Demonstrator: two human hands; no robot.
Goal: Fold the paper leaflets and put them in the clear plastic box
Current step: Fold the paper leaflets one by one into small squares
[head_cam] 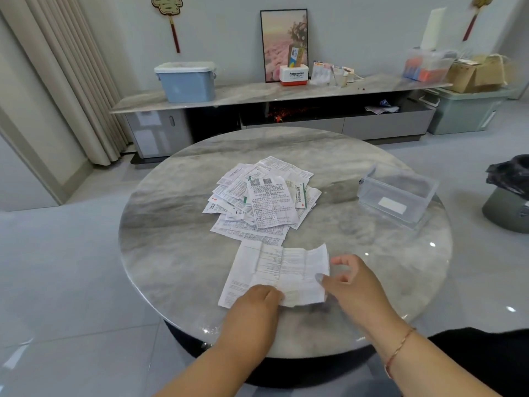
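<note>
1. Two bare hands were working at the near edge of a round marble table [160,253], both forearms coming in from the bottom of the view and angled toward the middle.
2. Left hand [254,303] lay knuckles-up on the lower edge of one unfolded leaflet [274,275], fingers curled down onto the paper and seemingly tucked at its bottom edge. Looked like it was gripping the sheet there, though the fingertips themselves were hidden.
3. Right hand [353,285] sat at the leaflet's right edge, thumb on top of the paper and pressing on its corner, the other fingers loosely curled and spread behind it, index raised off the table. So a pinch at the edge, pretty much. A thin red bracelet [399,351] was on that wrist.
4. That leaflet was creased and lying mostly flat, right side lifting a bit, just in front of the person.
5. Rest of the leaflets [262,196] were in a messy pile mid-table, just beyond the one being handled and nearly touching its far edge.
6. Clear plastic box [398,193] stood open on the right side of the table, well apart from both hands, with what looked like a white label or slip showing in its bottom.
</note>
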